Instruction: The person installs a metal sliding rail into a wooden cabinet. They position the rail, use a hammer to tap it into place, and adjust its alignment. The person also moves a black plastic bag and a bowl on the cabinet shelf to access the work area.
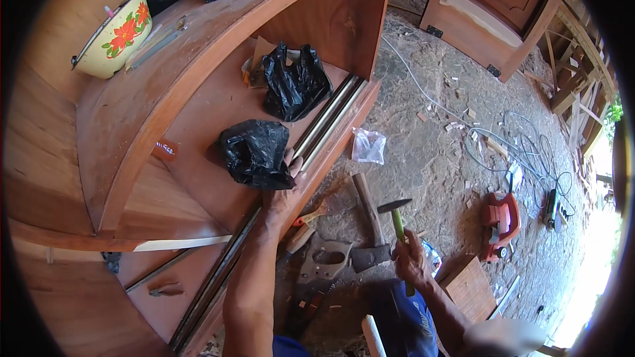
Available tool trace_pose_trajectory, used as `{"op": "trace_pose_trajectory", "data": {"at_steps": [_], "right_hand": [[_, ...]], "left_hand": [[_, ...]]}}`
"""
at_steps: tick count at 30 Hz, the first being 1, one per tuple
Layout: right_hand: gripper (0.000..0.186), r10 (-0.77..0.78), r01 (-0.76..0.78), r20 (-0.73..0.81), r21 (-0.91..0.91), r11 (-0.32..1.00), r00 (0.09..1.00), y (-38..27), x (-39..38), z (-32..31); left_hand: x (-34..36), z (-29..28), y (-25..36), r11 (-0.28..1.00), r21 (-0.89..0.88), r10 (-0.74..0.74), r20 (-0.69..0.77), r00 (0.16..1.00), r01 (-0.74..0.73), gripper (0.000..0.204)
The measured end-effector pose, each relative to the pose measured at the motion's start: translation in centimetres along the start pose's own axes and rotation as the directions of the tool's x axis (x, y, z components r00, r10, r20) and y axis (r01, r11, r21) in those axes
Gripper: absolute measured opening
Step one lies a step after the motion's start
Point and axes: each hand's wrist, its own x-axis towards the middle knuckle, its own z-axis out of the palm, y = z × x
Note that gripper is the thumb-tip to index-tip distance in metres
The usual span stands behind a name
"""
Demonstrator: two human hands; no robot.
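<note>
My right hand (411, 259) is closed around the green handle of a hammer (398, 221), its dark head raised above the ground. On the left, my left hand (284, 182) grips the right side of a crumpled black plastic bag (253, 153) on the cabinet's lower board; the bag hides part of the fingers. A second black plastic bag (297, 82) lies just beyond it. Beside that hand, metal rails (324, 122) run along the board's front edge. Below the hammer head, an axe (370, 258) rests on the ground next to a handsaw (324, 261) and a brush (317, 213).
A curved wooden shelf (192, 59) overhangs the board and carries a flowered bowl (122, 36). Pliers (165, 289) lie at lower left. On the ground are a clear plastic bag (368, 145), a red power tool (501, 225) and a looped cable (522, 139). A panelled door (486, 33) stands behind.
</note>
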Motion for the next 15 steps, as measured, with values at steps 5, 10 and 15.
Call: {"op": "trace_pose_trajectory", "data": {"at_steps": [5,10,15], "right_hand": [[0.044,-0.041,0.041,-0.004,-0.009,0.999,0.999,-4.1,5.1,0.3],[0.041,-0.478,0.449,-0.031,-0.297,0.843,0.878,-8.0,13.5,-1.0],[0.052,-0.588,0.501,-0.026,-0.495,0.710,0.808,-15.8,23.0,-2.1]], "left_hand": [[0.6,0.0,-0.2,0.997,0.037,0.072,-0.063,0.995,-0.070,0.031],[1.4,-1.1,0.9,0.997,0.061,0.053,-0.073,0.996,-0.049,0.028],[1.3,-1.3,1.4,0.997,0.058,0.061,-0.121,0.991,-0.054,0.030]]}}
